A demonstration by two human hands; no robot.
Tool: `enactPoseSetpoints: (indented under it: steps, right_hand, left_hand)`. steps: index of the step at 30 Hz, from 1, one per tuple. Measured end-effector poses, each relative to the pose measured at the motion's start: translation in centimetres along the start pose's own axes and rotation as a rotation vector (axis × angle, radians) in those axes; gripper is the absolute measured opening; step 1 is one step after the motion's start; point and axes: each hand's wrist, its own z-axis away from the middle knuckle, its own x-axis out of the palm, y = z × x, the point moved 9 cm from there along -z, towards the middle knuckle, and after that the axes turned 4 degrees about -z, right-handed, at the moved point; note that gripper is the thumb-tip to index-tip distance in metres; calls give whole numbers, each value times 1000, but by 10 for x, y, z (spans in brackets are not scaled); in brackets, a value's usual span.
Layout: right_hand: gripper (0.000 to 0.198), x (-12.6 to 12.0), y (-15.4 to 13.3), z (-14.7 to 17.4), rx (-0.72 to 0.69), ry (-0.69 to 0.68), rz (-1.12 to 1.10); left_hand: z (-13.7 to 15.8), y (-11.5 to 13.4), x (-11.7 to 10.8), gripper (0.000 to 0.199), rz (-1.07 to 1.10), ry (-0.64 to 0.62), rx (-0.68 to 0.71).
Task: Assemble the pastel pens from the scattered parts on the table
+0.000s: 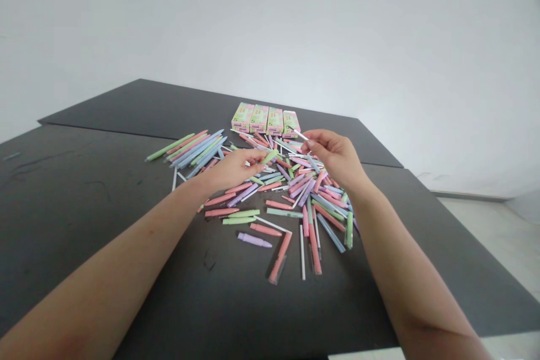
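My left hand (230, 171) pinches a light green pen barrel (270, 156) between thumb and fingertips, over the pile of pen parts. Opposite it, my right hand (335, 154) grips a thin white pen refill (300, 135), its dark tip pointing up and left. The refill and the barrel are apart. Beneath both hands spreads a loose heap of pink, purple, green and blue pen parts (301, 183), with white refills among them. Nearer to me lie a purple barrel (254, 240) and a white refill (302, 253).
Several whole-looking pens (198, 146) lie bunched left of the pile. Behind it, several small green-and-pink boxes (259, 118) stand in a row. Everything rests on a dark table (177, 292) with a seam across it, before a white wall (270, 28).
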Motion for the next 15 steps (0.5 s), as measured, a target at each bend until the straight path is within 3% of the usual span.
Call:
enactPoseSetpoints:
  steps: [7,15]
  right_hand:
    - [23,24,7,5,-56,51,-184]
    - [24,35,8,9,-112,35,-133]
  left_hand:
    - [0,5,5,31,-46,-13,65]
    - [0,17,10,27,-8,-56,101]
